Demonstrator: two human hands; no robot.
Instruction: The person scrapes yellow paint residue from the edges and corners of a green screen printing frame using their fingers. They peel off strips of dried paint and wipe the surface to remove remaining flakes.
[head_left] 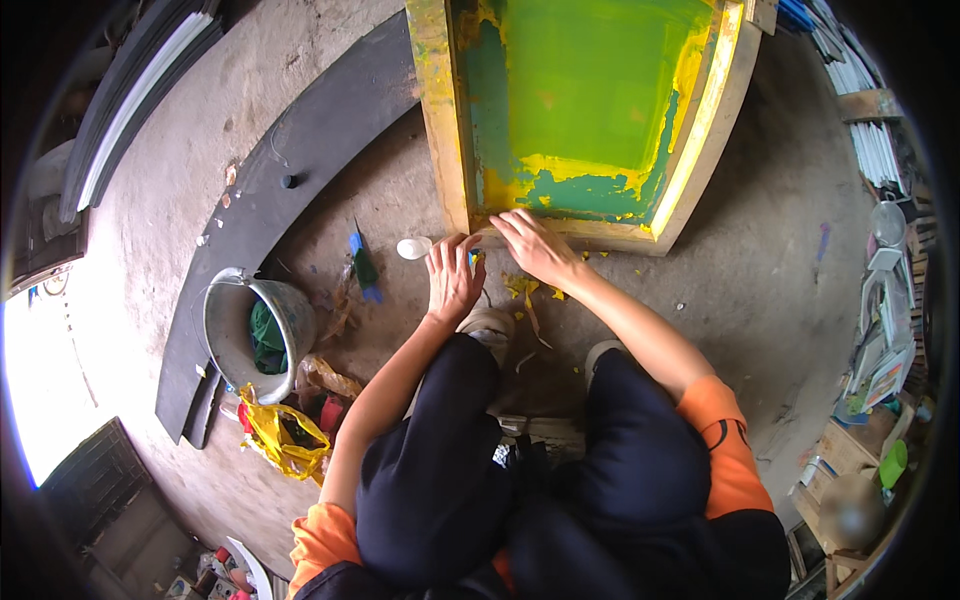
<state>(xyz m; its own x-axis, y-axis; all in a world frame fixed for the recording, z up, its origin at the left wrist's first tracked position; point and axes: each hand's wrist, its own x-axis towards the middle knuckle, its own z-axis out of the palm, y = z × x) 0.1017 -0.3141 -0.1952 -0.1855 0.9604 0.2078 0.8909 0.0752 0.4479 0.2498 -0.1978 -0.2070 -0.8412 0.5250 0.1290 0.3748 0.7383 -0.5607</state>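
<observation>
- dark trousers (440, 470) and two pale shoes (490, 325) sit nearest, knees bent in a squat.
- left hand (452, 275) lies palm down on the concrete floor (760, 280), fingers together and nearly flat; whether it pinches anything i cannot tell.
- right hand (535, 245) rests fingers spread on the near edge of the wooden screen frame (575, 232), gripping nothing visible.
- yellow tape scraps (522, 288) lie between the hands and shoes.
- a small white cap (413, 247) sits just left of the left hand.
- metal bucket (252, 330) with green cloth stands farther left.
- the frame's green and yellow mesh (585, 90) stretches away.
</observation>
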